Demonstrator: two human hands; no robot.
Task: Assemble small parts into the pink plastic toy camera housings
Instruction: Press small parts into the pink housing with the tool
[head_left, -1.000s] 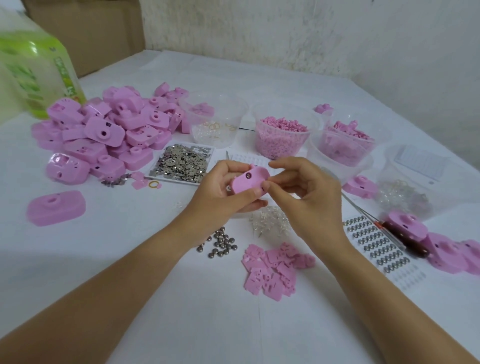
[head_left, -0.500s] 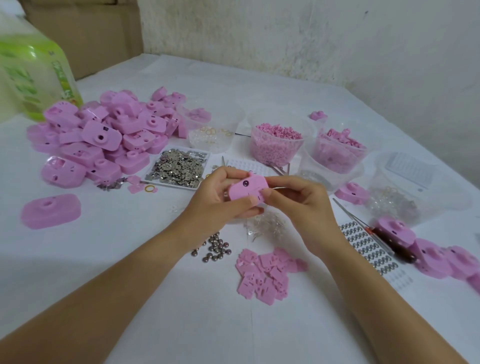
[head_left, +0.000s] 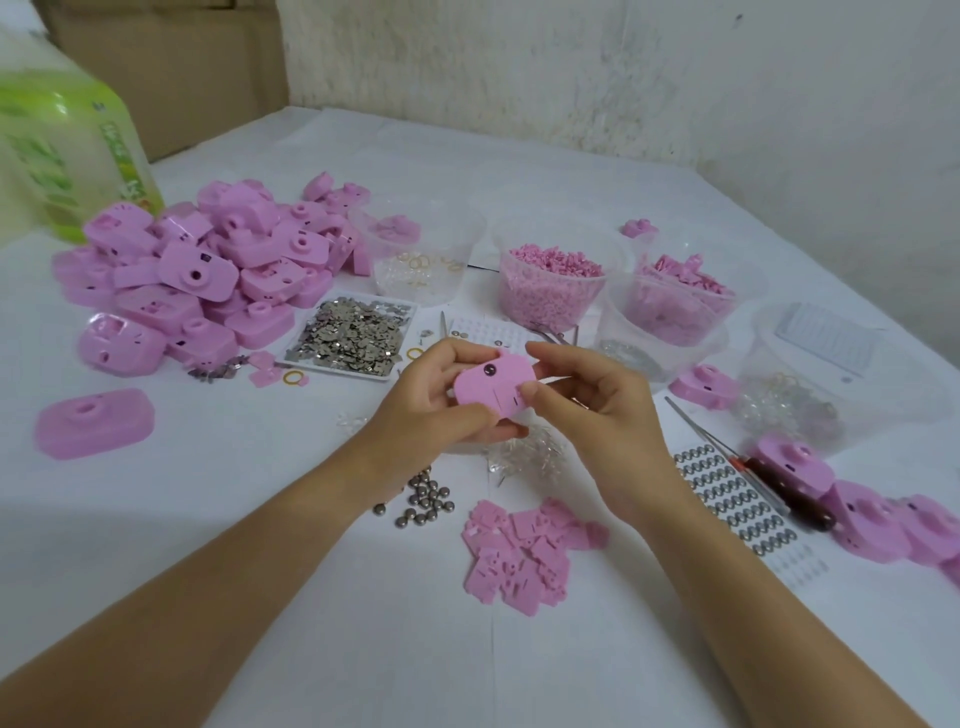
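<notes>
Pink plastic housing (head_left: 493, 389) was held off the white table (head_left: 260, 597), mid-view, between both hands. Left hand (head_left: 426, 410) curled round its nine o'clock end, thumb at the lower edge, fingers over the top. Right hand (head_left: 602, 421) pinched the three o'clock end, thumb tip on the face, forefinger along the top. Pile of housings (head_left: 208, 275) lay at ten o'clock; flat pink plates (head_left: 524, 551) at six.

**Room near the edge, clutter beyond**

We find open table (head_left: 332, 644) nearest us; ahead lie steel balls (head_left: 423, 501) and flat pink plates (head_left: 524, 556), a heap of camera housings (head_left: 208, 280) walls off the left, plastic tubs (head_left: 550, 291) the back.
</notes>
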